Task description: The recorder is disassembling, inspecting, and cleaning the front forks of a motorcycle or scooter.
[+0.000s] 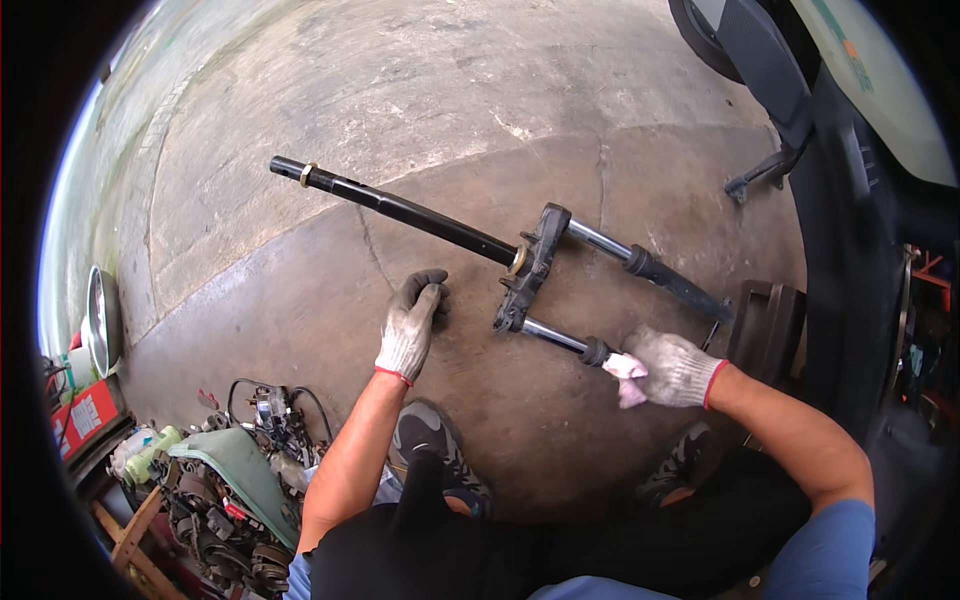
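Note:
A scooter front fork [540, 255] hangs or rests slantwise over the concrete in front of me. Its long black steering stem [420, 217] points to the far left, and two fork legs run to the right from the dark clamp. My right hand [672, 368], in a grey-white knit glove, is closed round a pink-and-white rag [627, 372] at the lower part of the near fork leg [555, 337]. Gloved too, with dark-coated fingers, my left hand [412, 318] is loosely curled below the stem, apart from it; nothing shows in it.
Parts and cables [275, 420] are heaped at the lower left, beside a green sheet [235, 470] and a red box [85, 420]. A round metal basin [102, 320] stands at the left edge. A dark vehicle body [850, 200] and a dark stool-like block [765, 325] bound the right.

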